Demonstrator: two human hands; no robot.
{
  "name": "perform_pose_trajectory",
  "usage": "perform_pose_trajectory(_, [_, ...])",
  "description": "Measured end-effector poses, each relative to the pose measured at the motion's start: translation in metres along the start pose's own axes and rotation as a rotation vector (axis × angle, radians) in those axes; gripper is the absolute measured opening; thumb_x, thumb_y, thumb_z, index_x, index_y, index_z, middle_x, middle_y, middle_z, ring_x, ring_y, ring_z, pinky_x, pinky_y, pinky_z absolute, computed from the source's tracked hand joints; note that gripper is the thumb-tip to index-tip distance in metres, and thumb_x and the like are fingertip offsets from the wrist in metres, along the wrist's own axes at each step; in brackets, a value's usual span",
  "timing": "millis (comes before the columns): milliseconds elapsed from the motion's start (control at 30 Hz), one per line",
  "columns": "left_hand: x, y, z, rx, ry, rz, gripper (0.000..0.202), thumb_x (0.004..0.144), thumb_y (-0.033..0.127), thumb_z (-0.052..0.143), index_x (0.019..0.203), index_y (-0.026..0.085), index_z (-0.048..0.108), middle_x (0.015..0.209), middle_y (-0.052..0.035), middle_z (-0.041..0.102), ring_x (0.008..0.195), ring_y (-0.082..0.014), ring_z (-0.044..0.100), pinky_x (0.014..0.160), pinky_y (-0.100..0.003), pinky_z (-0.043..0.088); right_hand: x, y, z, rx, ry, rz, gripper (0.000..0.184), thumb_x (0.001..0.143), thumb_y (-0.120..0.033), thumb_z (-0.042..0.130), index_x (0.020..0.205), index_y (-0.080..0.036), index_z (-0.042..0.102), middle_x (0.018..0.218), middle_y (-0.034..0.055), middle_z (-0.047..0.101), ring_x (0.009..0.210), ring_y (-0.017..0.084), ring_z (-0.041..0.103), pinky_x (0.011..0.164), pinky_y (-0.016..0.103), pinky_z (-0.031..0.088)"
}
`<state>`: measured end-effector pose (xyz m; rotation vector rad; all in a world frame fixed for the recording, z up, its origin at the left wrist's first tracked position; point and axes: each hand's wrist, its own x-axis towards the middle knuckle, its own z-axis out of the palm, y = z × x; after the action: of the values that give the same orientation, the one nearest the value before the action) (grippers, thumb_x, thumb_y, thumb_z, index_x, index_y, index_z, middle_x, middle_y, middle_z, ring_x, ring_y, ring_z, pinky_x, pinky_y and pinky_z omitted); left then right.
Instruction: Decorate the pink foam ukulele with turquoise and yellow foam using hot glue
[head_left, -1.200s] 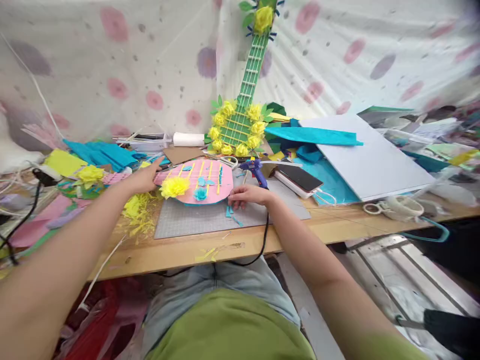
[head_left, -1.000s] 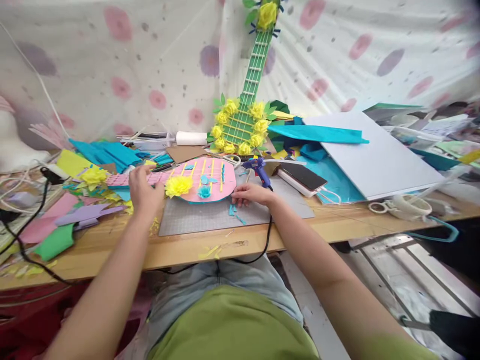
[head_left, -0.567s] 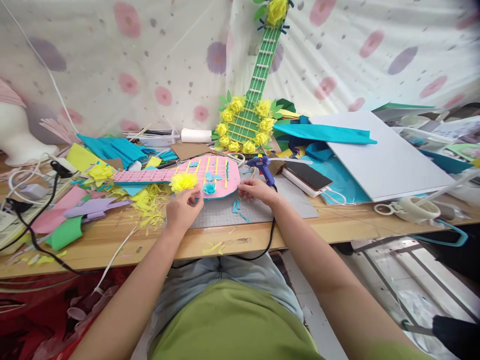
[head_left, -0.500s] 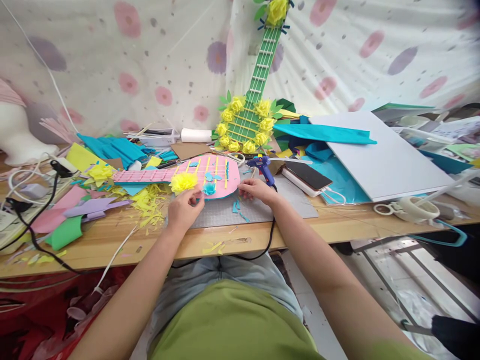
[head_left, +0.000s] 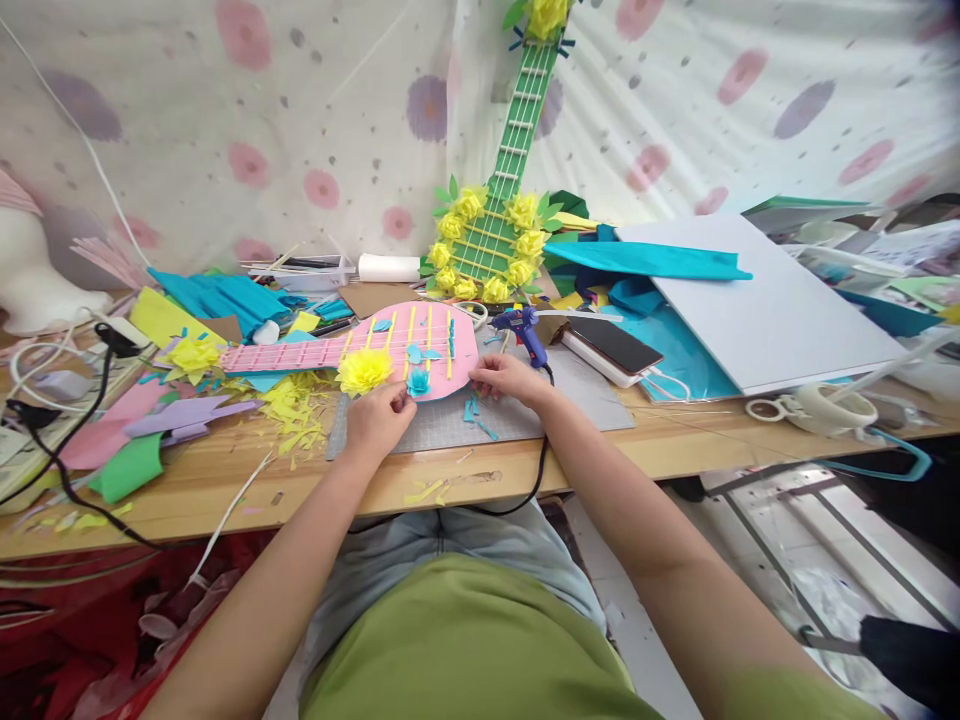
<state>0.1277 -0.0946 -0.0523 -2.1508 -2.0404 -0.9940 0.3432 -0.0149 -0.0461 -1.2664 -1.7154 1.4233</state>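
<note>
A pink paper guitar with yellow strips, pale strings and a blue underside lies across the grey cutting mat, its neck to the left. On its body sit a yellow paper flower and a small blue paper flower. My left hand is closed at the near edge, just beside both flowers; what its fingertips pinch is hidden. At the right end of the body, my right hand pinches the rim between thumb and fingers. Blue paper scraps lie between the hands.
A blue glue gun rests behind my right hand, its black cord running over the table edge. Right of it lie a phone and a white board. A green paper guitar stands at the back. Yellow shreds litter the left.
My left hand's fingers have curled closer together and moved slightly right along the guitar's near edge. My right hand stays at the rim. The whole view has shifted a little.
</note>
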Motion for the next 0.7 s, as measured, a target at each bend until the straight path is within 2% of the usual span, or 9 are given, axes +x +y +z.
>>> perform_pose_trajectory(167, [0.002,-0.003,0.002,-0.059,-0.024,-0.028,0.013,0.068,0.02,0.052,0.057,0.019,0.059,0.055,0.0014,0.052,0.055,-0.0117,0.048,0.056,-0.025,0.033,0.001,0.001,0.0,-0.01,0.001,0.017,0.016,0.083,-0.015,0.056,0.067,-0.015,0.053,0.066,-0.0002,0.061,0.049,0.005,0.054,0.037,0.014,0.036])
perform_pose_trajectory(300, [0.003,-0.003,-0.001,-0.229,-0.014,-0.043,0.023,0.068,0.025,0.051,0.078,0.017,0.07,0.057,0.0019,0.054,0.052,-0.0104,0.047,0.057,-0.024,0.037,0.002,0.001,-0.001,-0.003,0.008,0.022,0.016,0.08,-0.02,0.062,0.068,-0.015,0.053,0.067,0.0005,0.063,0.049,0.004,0.053,0.037,0.013,0.035])
perform_pose_trajectory(400, [0.01,0.0,-0.015,-0.342,0.053,-0.046,0.036,0.071,0.03,0.05,0.098,0.017,0.07,0.061,0.0021,0.057,0.052,-0.0096,0.047,0.057,-0.023,0.04,0.001,0.001,-0.006,-0.007,-0.018,-0.017,0.02,0.079,-0.026,0.065,0.067,-0.016,0.052,0.068,0.0011,0.064,0.05,0.005,0.054,0.039,0.014,0.036])
perform_pose_trajectory(533, [0.037,-0.002,-0.039,-0.293,0.194,-0.007,0.036,0.077,0.029,0.047,0.105,0.019,0.068,0.07,0.0012,0.06,0.059,-0.0091,0.051,0.062,-0.022,0.042,-0.005,-0.001,-0.021,-0.062,-0.045,-0.053,0.022,0.079,-0.032,0.065,0.069,-0.016,0.054,0.071,0.0024,0.066,0.055,0.006,0.056,0.043,0.016,0.038])
perform_pose_trajectory(600, [0.055,-0.007,-0.045,-0.195,0.129,0.041,0.032,0.076,0.03,0.05,0.102,0.02,0.068,0.077,-0.0006,0.062,0.067,-0.0115,0.054,0.068,-0.024,0.044,-0.008,-0.002,-0.029,-0.074,-0.037,-0.058,0.022,0.079,-0.033,0.064,0.07,-0.016,0.054,0.073,0.0028,0.066,0.057,0.007,0.056,0.046,0.016,0.039])
perform_pose_trajectory(700, [0.08,-0.015,-0.044,-0.033,-0.118,0.17,0.03,0.069,0.031,0.061,0.096,0.02,0.069,0.092,-0.0042,0.063,0.087,-0.0181,0.057,0.079,-0.029,0.045,-0.01,-0.001,-0.037,-0.071,-0.024,-0.057,0.021,0.08,-0.034,0.063,0.071,-0.017,0.054,0.073,0.0029,0.067,0.059,0.007,0.057,0.047,0.017,0.039])
